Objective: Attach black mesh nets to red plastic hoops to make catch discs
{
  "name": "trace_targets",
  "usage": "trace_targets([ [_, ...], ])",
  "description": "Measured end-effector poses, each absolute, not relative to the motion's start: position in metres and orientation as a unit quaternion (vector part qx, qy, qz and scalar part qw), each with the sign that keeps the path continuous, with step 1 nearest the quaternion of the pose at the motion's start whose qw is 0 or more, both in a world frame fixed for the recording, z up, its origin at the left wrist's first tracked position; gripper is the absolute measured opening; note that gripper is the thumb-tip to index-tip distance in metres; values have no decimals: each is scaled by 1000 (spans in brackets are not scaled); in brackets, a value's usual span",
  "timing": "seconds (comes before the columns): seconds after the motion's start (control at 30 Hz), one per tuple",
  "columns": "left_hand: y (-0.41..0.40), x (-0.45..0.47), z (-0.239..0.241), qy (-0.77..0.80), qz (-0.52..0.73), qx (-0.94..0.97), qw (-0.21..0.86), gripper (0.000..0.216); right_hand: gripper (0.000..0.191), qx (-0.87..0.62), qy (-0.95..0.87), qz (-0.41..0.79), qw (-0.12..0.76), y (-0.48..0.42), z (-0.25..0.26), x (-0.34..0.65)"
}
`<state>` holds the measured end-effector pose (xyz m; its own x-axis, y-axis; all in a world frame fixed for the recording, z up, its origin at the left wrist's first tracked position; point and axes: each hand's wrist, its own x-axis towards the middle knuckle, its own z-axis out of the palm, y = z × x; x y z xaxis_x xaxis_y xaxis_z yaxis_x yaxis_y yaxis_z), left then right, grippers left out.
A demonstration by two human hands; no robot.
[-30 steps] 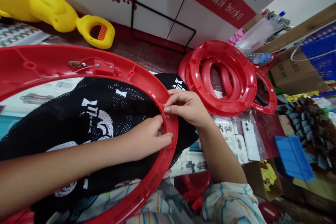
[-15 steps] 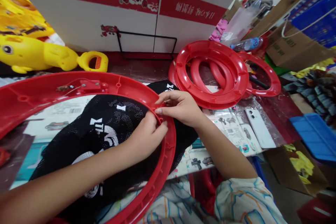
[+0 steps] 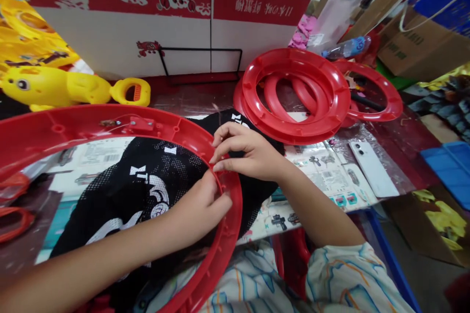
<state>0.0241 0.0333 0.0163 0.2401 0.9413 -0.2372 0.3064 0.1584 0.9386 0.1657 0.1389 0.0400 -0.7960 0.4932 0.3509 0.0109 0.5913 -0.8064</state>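
Note:
A large red plastic ring [image 3: 191,138], its hollow ribbed side facing up, lies across black printed mesh fabric [image 3: 147,168]. A small red part with thin wires [image 3: 141,123] sits inside its channel. My left hand [image 3: 207,198] grips the ring's inner edge on the right side, thumb over the channel. Just beyond it, my right hand [image 3: 244,149] bends over the same stretch of ring, fingertips at the inner rim and fingers slightly apart. Whether something small is between the right fingertips cannot be made out.
Smaller red rings [image 3: 295,129] are stacked at the back right, near a white phone [image 3: 373,168]. A yellow plastic toy [image 3: 81,89] lies at the back left, before a large white carton [image 3: 121,39] and a black wire stand [image 3: 200,50]. Orange-handled scissors [image 3: 16,222] lie left.
The right hand's fingers have lifted and spread a little from their pinch at the rim. The left hand keeps its grip. The view has shifted slightly, showing more of the scissors.

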Motion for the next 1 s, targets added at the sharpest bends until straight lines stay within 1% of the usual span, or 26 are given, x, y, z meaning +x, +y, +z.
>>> trace_targets([
  [0.13, 32, 28, 12, 537, 291, 572, 547, 14, 6, -201, -811, 470, 286, 139, 35, 163],
  [0.27, 31, 29, 13, 524, 273, 574, 567, 18, 12, -246, -758, 555, 238, 144, 34, 164],
  [0.4, 29, 34, 10, 526, 254, 559, 589, 22, 11, -225, -687, 665, 187, 148, 29, 166],
  [0.5, 27, 35, 0, 512, 274, 521, 626, 28, 14, -244, -637, 710, 177, 145, 23, 167],
  [0.57, 23, 30, -8, 458, 284, 449, 713, 37, 17, -245, -613, 726, 193, 143, 21, 167],
  [0.63, 17, 21, -16, 358, 285, 358, 814, 45, 17, -225, -594, 740, 222, 142, 21, 167],
  [0.67, 13, 15, -19, 307, 292, 322, 847, 47, 17, -215, -586, 742, 243, 142, 22, 167],
  [0.73, 8, 5, -20, 236, 309, 276, 879, 49, 19, -208, -569, 741, 289, 143, 23, 167],
  [0.83, 11, -3, -13, 220, 352, 253, 874, 46, 25, -230, -540, 732, 347, 142, 25, 165],
  [0.93, 26, -2, 0, 282, 438, 243, 818, 34, 27, -245, -532, 713, 386, 134, 29, 161],
  [1.0, 35, 3, 8, 334, 484, 235, 774, 35, 24, -244, -546, 693, 403, 126, 32, 158],
])
